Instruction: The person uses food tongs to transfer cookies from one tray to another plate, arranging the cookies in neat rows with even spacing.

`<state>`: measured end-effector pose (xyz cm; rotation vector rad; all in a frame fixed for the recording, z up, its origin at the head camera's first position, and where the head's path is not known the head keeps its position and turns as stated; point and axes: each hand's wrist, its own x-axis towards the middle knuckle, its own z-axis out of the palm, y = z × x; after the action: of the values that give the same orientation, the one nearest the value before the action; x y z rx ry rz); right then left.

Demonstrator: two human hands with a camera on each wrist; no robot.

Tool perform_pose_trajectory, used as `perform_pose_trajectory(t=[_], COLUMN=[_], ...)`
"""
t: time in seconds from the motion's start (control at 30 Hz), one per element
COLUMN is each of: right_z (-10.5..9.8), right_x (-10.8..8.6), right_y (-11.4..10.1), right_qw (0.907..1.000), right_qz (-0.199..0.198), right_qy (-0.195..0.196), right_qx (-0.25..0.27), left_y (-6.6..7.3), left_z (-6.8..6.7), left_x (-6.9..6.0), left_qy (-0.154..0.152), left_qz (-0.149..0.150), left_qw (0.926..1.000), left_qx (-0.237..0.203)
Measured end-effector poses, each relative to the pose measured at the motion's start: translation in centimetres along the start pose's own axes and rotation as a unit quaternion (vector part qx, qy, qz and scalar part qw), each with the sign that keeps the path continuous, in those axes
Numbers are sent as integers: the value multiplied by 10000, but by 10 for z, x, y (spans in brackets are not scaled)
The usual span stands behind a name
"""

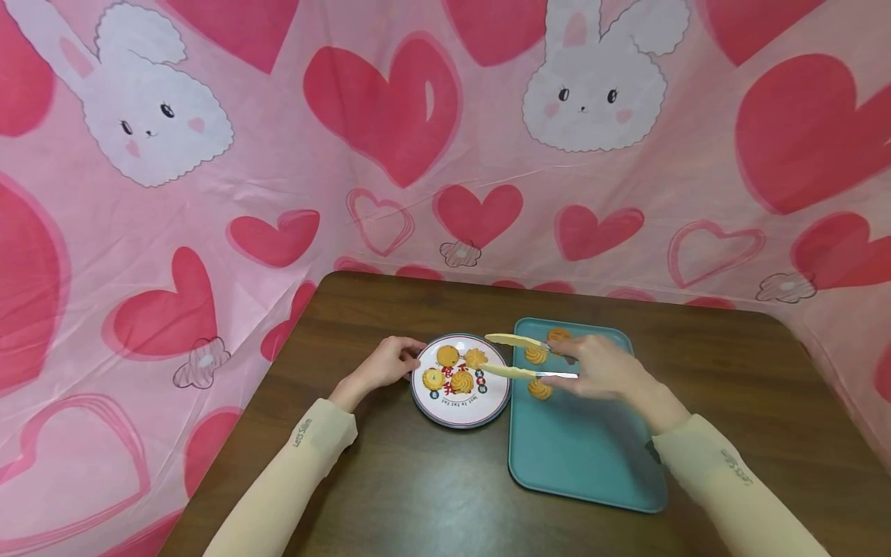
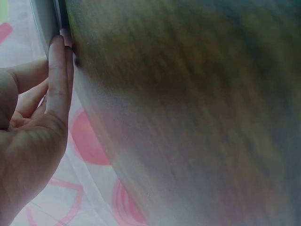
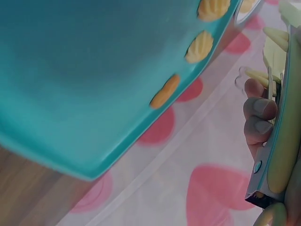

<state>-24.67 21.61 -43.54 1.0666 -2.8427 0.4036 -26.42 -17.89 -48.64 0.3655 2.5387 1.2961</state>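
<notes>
My left hand (image 1: 386, 363) pinches the left rim of a round white plate (image 1: 462, 414); in the left wrist view the hand (image 2: 37, 113) has its thumb and fingers at the plate's edge (image 2: 42, 23). Several cookies, among them a swirled one (image 1: 462, 382), lie on the plate. My right hand (image 1: 605, 367) grips tongs (image 1: 511, 372) with pale yellow tips. Those tips are apart, reaching over the plate's right side near a star-shaped cookie (image 1: 476, 357), with nothing visibly clamped. In the right wrist view, the fingers (image 3: 258, 113) wrap the tongs (image 3: 282, 141).
Right of the plate lies a teal tray (image 1: 585, 456), its left edge close to the plate. Two piped cookies (image 1: 536, 355) (image 1: 539, 389) and a browner cookie (image 1: 558, 335) are on its upper left part. A pink heart-patterned cloth (image 1: 418, 162) stands behind the brown table (image 1: 390, 480).
</notes>
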Motion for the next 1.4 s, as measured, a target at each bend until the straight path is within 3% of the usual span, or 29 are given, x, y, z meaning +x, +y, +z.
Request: perform_pose_trajectory(t=[0.5,0.73,1.4], right_z=[-15,-15,-11], right_x=[-22,-30,-54], right_y=[38,52,82], right_qw=[9975,9931,9827], right_qz=[648,1165,1816], right_qy=[275,61,-260], right_qx=[51,89,265], left_y=[1,0,0], left_z=[0,0,0], left_x=[-1,-2,0], left_qy=[38,61,-20], left_qz=[-44,-107,-21], left_qw=[10000,9999,10000], left_qx=[76,51,44])
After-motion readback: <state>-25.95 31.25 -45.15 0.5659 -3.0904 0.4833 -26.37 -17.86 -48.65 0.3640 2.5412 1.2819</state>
